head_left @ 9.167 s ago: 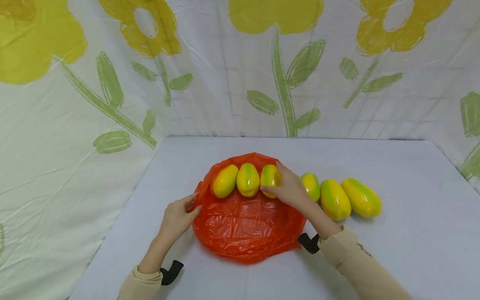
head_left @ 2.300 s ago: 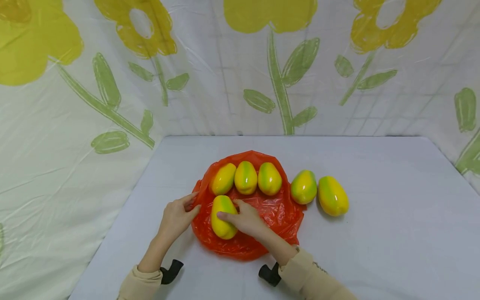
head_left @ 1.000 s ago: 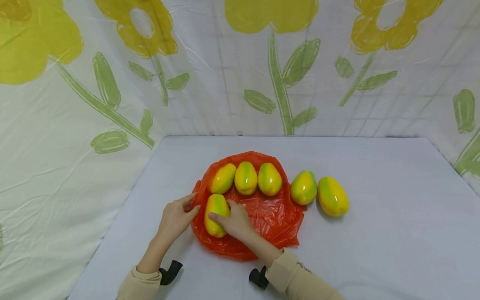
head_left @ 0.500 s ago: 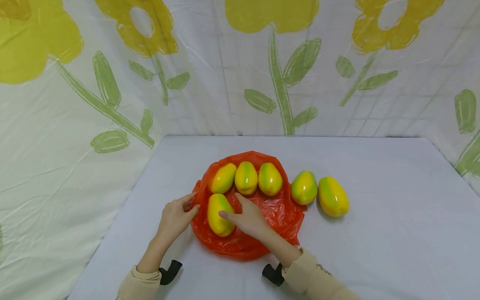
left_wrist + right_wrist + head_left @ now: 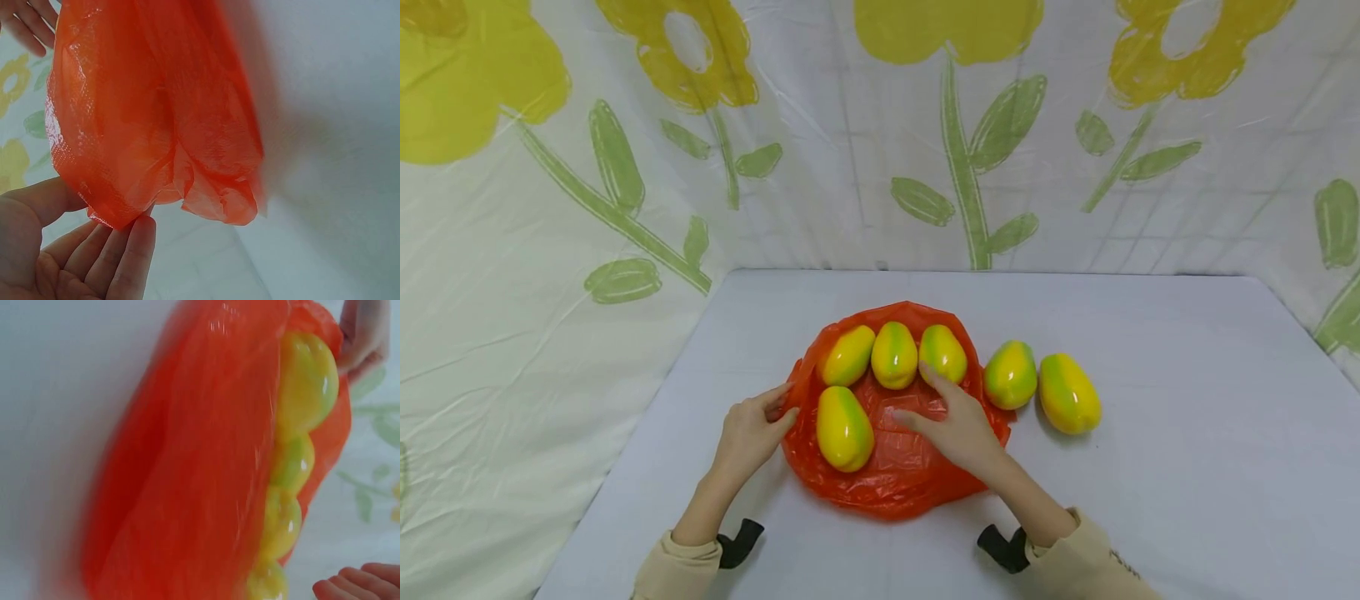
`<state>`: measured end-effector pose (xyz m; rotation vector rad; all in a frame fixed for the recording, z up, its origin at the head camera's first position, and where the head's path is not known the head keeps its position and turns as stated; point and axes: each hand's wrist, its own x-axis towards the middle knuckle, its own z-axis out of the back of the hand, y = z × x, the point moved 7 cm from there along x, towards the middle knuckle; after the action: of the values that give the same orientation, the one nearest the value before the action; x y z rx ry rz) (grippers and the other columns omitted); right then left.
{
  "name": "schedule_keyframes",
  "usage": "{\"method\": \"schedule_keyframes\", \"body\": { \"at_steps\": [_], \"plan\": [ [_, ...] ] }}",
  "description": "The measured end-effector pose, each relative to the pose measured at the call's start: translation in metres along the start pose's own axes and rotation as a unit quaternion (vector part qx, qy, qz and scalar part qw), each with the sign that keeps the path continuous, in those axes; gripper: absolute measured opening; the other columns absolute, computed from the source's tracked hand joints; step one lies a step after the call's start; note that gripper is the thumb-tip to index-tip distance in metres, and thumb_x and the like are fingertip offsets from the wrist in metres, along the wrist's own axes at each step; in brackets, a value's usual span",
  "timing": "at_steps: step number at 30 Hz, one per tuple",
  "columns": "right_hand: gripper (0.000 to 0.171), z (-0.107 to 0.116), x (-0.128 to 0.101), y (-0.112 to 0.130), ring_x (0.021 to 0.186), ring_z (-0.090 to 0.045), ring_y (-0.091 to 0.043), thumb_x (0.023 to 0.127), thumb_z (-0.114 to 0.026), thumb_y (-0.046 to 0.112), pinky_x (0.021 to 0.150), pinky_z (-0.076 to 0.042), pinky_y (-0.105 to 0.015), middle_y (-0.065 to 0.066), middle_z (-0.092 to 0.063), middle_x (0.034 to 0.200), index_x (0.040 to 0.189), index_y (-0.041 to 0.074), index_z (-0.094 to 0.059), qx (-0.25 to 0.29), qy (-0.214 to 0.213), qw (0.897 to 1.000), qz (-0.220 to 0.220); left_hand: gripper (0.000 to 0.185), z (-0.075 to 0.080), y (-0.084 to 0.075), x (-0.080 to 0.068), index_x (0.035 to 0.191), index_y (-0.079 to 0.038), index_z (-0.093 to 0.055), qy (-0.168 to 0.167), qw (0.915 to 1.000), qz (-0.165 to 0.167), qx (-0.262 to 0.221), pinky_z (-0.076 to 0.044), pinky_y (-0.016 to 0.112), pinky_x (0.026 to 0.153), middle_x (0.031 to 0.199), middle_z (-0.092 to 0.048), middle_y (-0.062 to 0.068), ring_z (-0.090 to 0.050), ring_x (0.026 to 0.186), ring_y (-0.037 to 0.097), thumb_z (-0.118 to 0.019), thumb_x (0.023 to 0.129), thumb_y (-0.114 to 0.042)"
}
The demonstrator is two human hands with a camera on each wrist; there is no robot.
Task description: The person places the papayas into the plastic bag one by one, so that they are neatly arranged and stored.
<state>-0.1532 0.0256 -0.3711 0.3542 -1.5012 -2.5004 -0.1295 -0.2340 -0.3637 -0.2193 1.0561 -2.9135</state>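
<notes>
Floral-printed white cloth fills the upper part of the head view, behind a pale desk. At the centre of the frame, a red plastic bag sits with its mouth open. Contents: a back row comprising left fruit, middle fruit and right fruit, plus a front fruit at the front left. Right of centre, on the desk, are an inner loose fruit, close by the bag's right edge, and an outer loose fruit. Left hand: pinching the bag's left rim. Right hand: over the bag's right half, thumb and fingers spread wide, holding nothing.

Left wrist view: thumb and fingers close on the rim at lower left; the film obscures the contents. Right-hand fingers show at upper left.

Right wrist view: four fruits line the bag's mouth right of centre; right-hand fingertips, extended, are at lower right.

Progress, as judged: loading appears roughly two-thirds complete. Four fruits are bagged; the two loose ones appear outstanding.
</notes>
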Motion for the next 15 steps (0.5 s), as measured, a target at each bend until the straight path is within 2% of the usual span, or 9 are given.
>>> {"method": "schedule_keyframes", "body": {
  "at_steps": [3, 8, 12, 15],
  "plan": [
    [0.086, 0.019, -0.003, -0.003, 0.141, -0.028, -0.038, 0.085, -0.072, 0.044, 0.106, -0.030, -0.061, -0.014, -0.033, 0.154, 0.153, 0.011, -0.030, -0.007, -0.014, 1.000, 0.005, 0.040, 0.000, 0.000, 0.000, 0.126, 0.007, -0.060, 0.001, 1.0000, 0.002, -0.003, -0.058, 0.036, 0.069, 0.103, -0.070, 0.024, -0.069, 0.090, 0.036, -0.066, 0.089, -0.004],
    [0.088, 0.048, -0.009, -0.013, 0.138, -0.031, -0.043, 0.086, -0.071, 0.044, 0.103, -0.035, -0.060, -0.020, -0.032, 0.154, 0.155, 0.012, -0.026, -0.015, -0.026, 0.999, -0.012, 0.040, 0.000, 0.000, -0.001, 0.126, 0.007, -0.060, 0.003, 1.0000, 0.005, -0.002, -0.057, 0.033, 0.067, 0.103, -0.070, 0.023, -0.069, 0.089, 0.035, -0.066, 0.089, -0.004],
    [0.088, 0.067, -0.014, -0.023, 0.136, -0.031, -0.049, 0.087, -0.070, 0.041, 0.101, -0.039, -0.055, -0.020, -0.025, 0.157, 0.155, 0.010, -0.023, -0.001, -0.029, 0.999, -0.021, 0.040, 0.001, 0.000, -0.001, 0.127, 0.008, -0.060, 0.004, 1.0000, 0.006, -0.004, -0.057, 0.032, 0.067, 0.104, -0.070, 0.023, -0.069, 0.090, 0.034, -0.066, 0.089, -0.004],
    [0.087, 0.080, -0.019, -0.028, 0.138, -0.027, -0.049, 0.089, -0.070, 0.036, 0.102, -0.038, -0.054, -0.019, -0.021, 0.158, 0.155, 0.008, -0.021, 0.015, -0.038, 0.999, -0.011, 0.040, 0.001, 0.000, 0.000, 0.127, 0.008, -0.060, 0.004, 1.0000, 0.004, -0.007, -0.057, 0.034, 0.068, 0.104, -0.070, 0.023, -0.069, 0.090, 0.035, -0.066, 0.089, -0.004]
  ]
}}
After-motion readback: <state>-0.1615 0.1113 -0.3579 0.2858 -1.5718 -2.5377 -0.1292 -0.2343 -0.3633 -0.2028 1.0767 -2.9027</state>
